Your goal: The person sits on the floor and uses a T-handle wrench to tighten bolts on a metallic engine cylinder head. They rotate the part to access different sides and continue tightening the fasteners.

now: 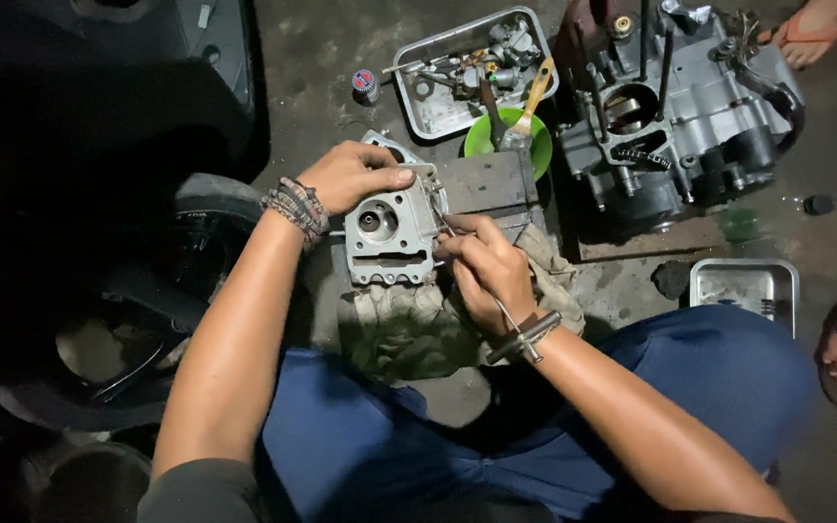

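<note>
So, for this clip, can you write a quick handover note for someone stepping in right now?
Left hand: gripping the top edge of the metal engine head, steadying it on the rag.
Right hand: holding a thin T-handled tool, its tip at the head's right side.
Nearby: engine block, tray of small parts, green bowl with a brush, second tray.
Done: head is off the block.
Left: cannot tell how far the work on the head has got.

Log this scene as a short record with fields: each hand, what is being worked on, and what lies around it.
left hand: steadies the cylinder head from its top edge
right hand: grips a thin T-handle tool against the head's side
cylinder head: grey metal, resting on a rag
behind: engine block, metal tray of parts, green bowl with brush
right side: small metal tray
</note>
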